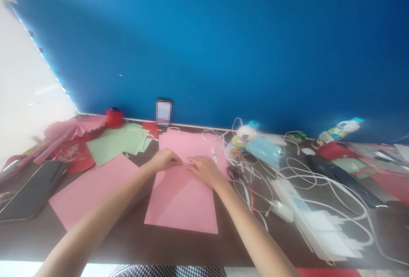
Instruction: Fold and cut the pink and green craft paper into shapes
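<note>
A pink sheet of paper lies on the dark table in front of me. My left hand and my right hand meet at its upper part, fingers curled and pinching the paper at a fold line. A white pen lies just right of my right hand on another pink sheet behind.
A second pink sheet and green sheets lie to the left, beside a pink paper fan, a red tape roll and a tablet. A phone leans on the blue wall. Tangled white cables and a power strip, bottles fill the right.
</note>
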Action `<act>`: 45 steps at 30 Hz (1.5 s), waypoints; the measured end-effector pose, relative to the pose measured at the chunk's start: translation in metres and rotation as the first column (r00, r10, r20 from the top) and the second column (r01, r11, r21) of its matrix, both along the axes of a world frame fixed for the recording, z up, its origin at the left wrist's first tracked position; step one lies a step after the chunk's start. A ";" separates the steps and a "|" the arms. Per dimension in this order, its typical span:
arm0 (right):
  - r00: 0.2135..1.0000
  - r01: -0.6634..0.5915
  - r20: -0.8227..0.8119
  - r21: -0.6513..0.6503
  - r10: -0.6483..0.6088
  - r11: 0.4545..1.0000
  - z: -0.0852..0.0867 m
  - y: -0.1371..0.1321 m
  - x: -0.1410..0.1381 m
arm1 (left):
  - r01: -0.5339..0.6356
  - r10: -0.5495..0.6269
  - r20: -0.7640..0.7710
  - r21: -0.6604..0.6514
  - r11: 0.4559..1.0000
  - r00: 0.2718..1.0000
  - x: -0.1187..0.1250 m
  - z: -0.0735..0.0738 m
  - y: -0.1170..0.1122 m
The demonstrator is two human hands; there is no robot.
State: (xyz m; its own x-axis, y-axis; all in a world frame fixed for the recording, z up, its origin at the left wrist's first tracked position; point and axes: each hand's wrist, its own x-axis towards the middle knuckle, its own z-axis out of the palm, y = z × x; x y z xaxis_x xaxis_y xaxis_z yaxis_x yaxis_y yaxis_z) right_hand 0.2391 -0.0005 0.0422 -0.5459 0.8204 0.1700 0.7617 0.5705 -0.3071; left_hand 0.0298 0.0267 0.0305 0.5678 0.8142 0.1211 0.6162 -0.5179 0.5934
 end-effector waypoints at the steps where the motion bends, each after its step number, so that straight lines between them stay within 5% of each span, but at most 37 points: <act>1: 1.000 -0.010 0.008 -0.017 0.010 1.000 0.000 0.001 -0.003 | 0.004 -0.004 0.002 0.006 1.000 1.000 0.001 0.002 -0.001; 13: 0.992 -0.001 -0.125 -0.178 -0.021 0.984 0.003 0.008 0.007 | -0.016 0.016 0.024 -0.016 1.000 1.000 -0.013 0.008 -0.001; 25: 0.995 -0.027 -0.098 -0.161 0.011 0.987 0.001 0.013 0.017 | 0.007 0.024 0.205 -0.152 0.988 0.978 -0.029 -0.005 0.005; 45: 0.976 0.036 -0.206 -0.193 -0.077 0.980 0.006 0.019 0.044 | -0.076 0.136 0.235 -0.249 0.966 0.962 -0.060 -0.012 0.006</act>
